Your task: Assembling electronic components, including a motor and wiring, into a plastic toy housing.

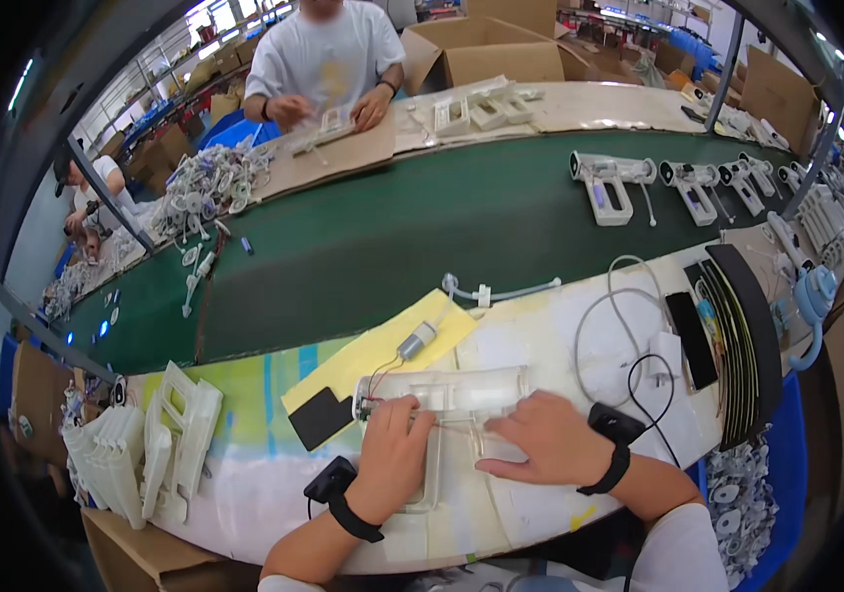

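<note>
A pale, see-through plastic housing shell (476, 387) with a loop handle lies on the work table in front of me. My left hand (392, 452) has bent fingers closed on the left end of the shell, beside thin red and dark wires (375, 383). The wires run up to a small grey cylindrical motor (417, 340) on a yellow sheet (343, 370). My right hand (548, 441) reaches over the shell's right part, fingers stretched and thumb apart. Its fingertips are at the shell's lower edge; whether they touch a thin wire there, I cannot tell.
White shell halves (180, 434) stand at the left. A black pad (321, 419), a cable with a white adapter (664, 357) and a black strip stack (743, 345) lie around. Beyond runs a green conveyor (392, 237) carrying assembled units (614, 183). A co-worker (323, 59) handles parts opposite.
</note>
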A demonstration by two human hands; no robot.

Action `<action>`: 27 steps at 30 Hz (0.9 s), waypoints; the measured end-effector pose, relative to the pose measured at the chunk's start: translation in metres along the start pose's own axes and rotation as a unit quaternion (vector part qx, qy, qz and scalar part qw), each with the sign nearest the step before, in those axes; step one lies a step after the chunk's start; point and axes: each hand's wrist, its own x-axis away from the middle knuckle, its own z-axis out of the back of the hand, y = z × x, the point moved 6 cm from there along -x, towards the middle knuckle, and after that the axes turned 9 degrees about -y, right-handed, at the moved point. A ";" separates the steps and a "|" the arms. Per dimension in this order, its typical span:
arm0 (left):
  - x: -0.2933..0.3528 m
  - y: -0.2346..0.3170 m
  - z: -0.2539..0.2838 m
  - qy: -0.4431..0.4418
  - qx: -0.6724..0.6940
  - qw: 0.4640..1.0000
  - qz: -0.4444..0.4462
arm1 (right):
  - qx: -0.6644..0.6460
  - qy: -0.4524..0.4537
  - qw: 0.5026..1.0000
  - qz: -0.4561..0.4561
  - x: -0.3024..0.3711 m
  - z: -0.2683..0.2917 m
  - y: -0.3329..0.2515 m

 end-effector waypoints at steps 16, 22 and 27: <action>-0.001 -0.003 -0.005 -0.015 0.066 0.997 0.029 | 0.133 -0.026 0.990 0.028 -0.015 -0.016 0.041; -0.006 0.002 -0.001 -0.017 0.042 0.999 0.002 | 0.128 -0.030 0.991 -0.015 -0.019 -0.021 0.042; -0.009 -0.004 -0.004 -0.023 0.079 0.997 0.011 | 0.128 -0.017 0.991 -0.017 -0.021 -0.023 0.046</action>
